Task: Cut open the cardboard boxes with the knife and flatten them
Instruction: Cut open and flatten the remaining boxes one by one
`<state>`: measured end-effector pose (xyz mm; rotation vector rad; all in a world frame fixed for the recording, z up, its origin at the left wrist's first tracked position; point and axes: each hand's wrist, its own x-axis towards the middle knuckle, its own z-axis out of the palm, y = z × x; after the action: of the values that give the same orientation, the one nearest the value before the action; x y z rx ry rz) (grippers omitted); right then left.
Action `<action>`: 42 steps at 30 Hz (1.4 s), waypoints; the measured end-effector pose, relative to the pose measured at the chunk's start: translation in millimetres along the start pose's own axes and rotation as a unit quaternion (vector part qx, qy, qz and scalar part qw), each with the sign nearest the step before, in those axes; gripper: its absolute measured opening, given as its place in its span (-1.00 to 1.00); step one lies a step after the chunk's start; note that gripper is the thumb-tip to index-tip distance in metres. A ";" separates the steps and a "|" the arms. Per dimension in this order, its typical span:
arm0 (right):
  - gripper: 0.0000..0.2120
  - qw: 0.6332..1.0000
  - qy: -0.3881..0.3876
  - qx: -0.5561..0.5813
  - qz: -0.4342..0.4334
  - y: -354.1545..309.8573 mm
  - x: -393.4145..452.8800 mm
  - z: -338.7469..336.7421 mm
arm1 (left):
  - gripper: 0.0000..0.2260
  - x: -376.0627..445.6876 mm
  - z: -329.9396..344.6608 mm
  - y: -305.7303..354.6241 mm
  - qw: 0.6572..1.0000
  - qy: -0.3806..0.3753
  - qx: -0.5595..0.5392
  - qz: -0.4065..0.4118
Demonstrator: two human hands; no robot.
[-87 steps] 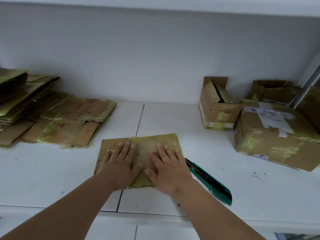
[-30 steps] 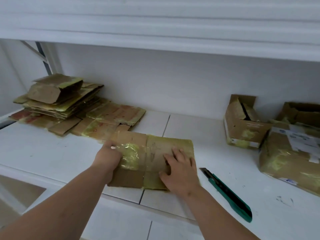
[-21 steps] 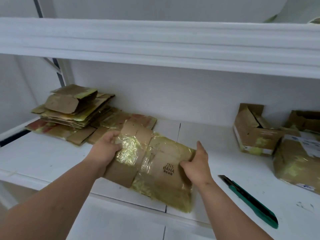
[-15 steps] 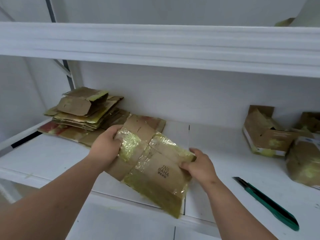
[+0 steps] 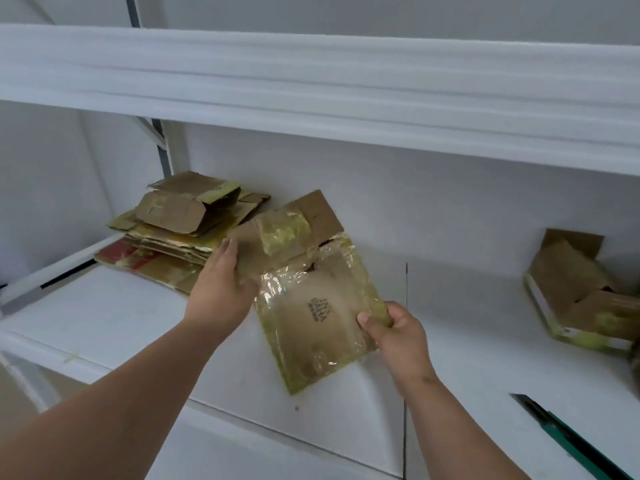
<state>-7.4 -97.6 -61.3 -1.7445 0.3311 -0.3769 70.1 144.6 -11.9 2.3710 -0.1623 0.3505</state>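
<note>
I hold a flattened cardboard box (image 5: 311, 292), brown with yellowish tape, tilted in the air above the white shelf (image 5: 114, 317). My left hand (image 5: 221, 289) grips its left edge, fingers behind the card. My right hand (image 5: 394, 330) pinches its right edge with the thumb on top. A stack of flattened boxes (image 5: 180, 226) lies at the back left, just beyond the held box. The green utility knife (image 5: 571, 441) lies on the shelf at the lower right, away from both hands.
An opened cardboard box (image 5: 575, 292) stands at the right edge, partly cut off by the frame. An upper white shelf (image 5: 311, 77) overhangs the work surface. A metal upright (image 5: 162, 147) stands at the back left. The shelf's front edge runs close below my arms.
Both hands stopped pressing the flattened box, picked it up off the shelf and carried it up and left toward the stack. The knife stayed in place.
</note>
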 end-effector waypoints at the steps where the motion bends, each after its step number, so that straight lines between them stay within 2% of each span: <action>1: -0.94 1.000 0.004 0.019 -0.006 -3.6 6.7 3.4 | -0.29 2.0 3.6 -1.2 0.999 -0.014 -0.027 -0.014; 3: -0.94 1.000 -0.002 0.024 -0.017 -7.9 20.6 11.7 | -0.21 5.6 7.9 -1.8 0.988 -0.043 -0.124 -0.080; 6: -0.95 1.000 -0.005 0.015 -0.017 -10.4 36.8 25.2 | -0.11 11.8 12.1 -6.2 0.938 -0.110 -0.282 -0.169; 7: -0.96 1.000 0.002 0.022 -0.011 -8.5 41.2 30.2 | -0.07 14.3 13.4 -8.9 0.926 -0.130 -0.307 -0.179; 9: -0.98 0.999 0.019 0.049 0.015 -2.0 49.1 42.3 | -0.01 21.0 14.2 -13.2 0.922 -0.148 -0.307 -0.183; 12: -0.97 0.995 0.046 0.065 0.052 6.7 60.0 62.6 | -0.01 36.4 13.9 -16.6 0.939 -0.149 -0.264 -0.165; 15: -0.95 0.991 0.064 0.079 0.084 5.8 68.2 82.4 | -0.12 60.4 8.9 -14.2 0.968 -0.133 -0.187 -0.097; 19: -0.93 0.987 0.115 0.065 0.090 -3.3 76.2 106.6 | -0.39 90.4 2.8 -6.2 0.992 -0.121 0.023 0.016; 20: -0.98 0.987 0.121 0.059 0.090 -7.3 75.8 112.0 | -0.46 97.4 2.4 -4.7 0.987 -0.127 0.087 0.050; 21: -0.93 0.987 0.126 0.042 0.086 -8.1 76.8 116.9 | -0.50 103.9 2.5 -4.0 0.976 -0.141 0.146 0.084; 24: -0.66 0.992 0.114 -0.037 0.044 -12.8 69.6 128.6 | -0.48 122.0 11.0 -7.2 0.933 -0.186 0.257 0.170; 25: -0.60 0.991 0.107 -0.081 0.024 -14.0 67.8 131.7 | -0.48 127.2 14.4 -9.7 0.922 -0.203 0.271 0.188; 28: -0.58 0.969 0.069 -0.238 -0.017 -8.7 65.0 140.8 | -0.56 135.8 22.6 -21.3 0.929 -0.260 0.213 0.153; 29: -0.58 0.954 0.047 -0.297 -0.009 -5.5 63.1 143.7 | -0.53 134.9 25.1 -25.1 0.923 -0.284 0.212 0.152; 31: -0.60 0.884 0.057 -0.462 -0.035 0.6 59.0 147.6 | -0.34 132.2 33.8 -36.7 0.895 -0.316 0.259 0.177; 32: -0.63 0.849 0.072 -0.521 -0.055 2.3 56.9 148.2 | -0.23 130.6 38.8 -42.7 0.878 -0.319 0.299 0.196; 33: -0.63 0.829 0.073 -0.550 -0.066 2.2 55.2 147.6 | -0.17 128.3 42.8 -48.0 0.859 -0.322 0.338 0.211; 35: -0.57 0.824 0.004 -0.565 -0.049 4.2 54.5 143.8 | -0.16 124.7 51.5 -58.3 0.831 -0.333 0.381 0.230; 38: -0.35 0.808 -0.074 -0.582 -0.062 10.6 55.5 139.3 | -0.25 124.7 59.8 -66.6 0.808 -0.367 0.392 0.242; 40: -0.37 0.809 -0.082 -0.577 -0.069 16.7 57.5 140.8 | -0.33 125.1 64.6 -68.1 0.798 -0.378 0.386 0.268; 42: -0.44 0.821 -0.074 -0.561 -0.079 22.4 58.4 142.5 | -0.39 123.9 71.0 -70.9 0.801 -0.389 0.359 0.280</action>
<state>105.6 -0.5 -106.0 -2.9648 0.3124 -0.1385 218.2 145.9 -71.0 3.0385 -1.3470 -0.4203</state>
